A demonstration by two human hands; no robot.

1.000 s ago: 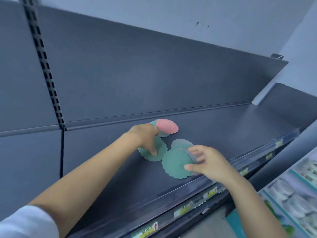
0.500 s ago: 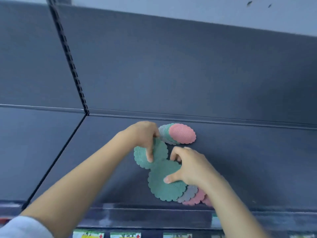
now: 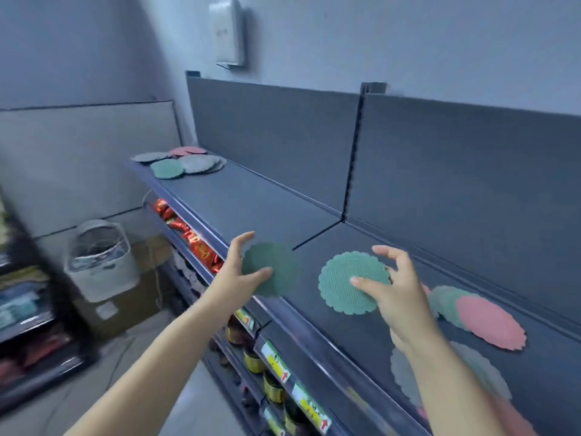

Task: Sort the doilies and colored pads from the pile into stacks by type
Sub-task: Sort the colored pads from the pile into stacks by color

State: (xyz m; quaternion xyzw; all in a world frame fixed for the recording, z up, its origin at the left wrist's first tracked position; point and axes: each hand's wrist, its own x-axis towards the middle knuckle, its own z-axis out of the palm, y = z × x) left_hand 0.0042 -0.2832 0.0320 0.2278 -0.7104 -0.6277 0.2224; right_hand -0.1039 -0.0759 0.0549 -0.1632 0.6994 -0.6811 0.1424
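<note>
leftward, doilies (image 3: 198, 163) on dark shelf (image 3: 251, 202), grey wall (image 3: 345, 42) behind.

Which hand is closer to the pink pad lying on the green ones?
Right. The right hand is just left of the pink pad; the left hand is farther left, past the green doily.

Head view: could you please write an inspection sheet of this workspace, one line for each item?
Surface: dark grey shelf, top level.
Job's things: unsorted pile at the right; sorted stacks at the far left end.
Clutter: red packets and jars on the lower shelves.
Grips: left hand holds a dark green pad; right hand holds a green doily.
Cables: perhaps a thin cord, blurred.
Surroundings: white bin on the floor; wall box above the shelf.
</note>
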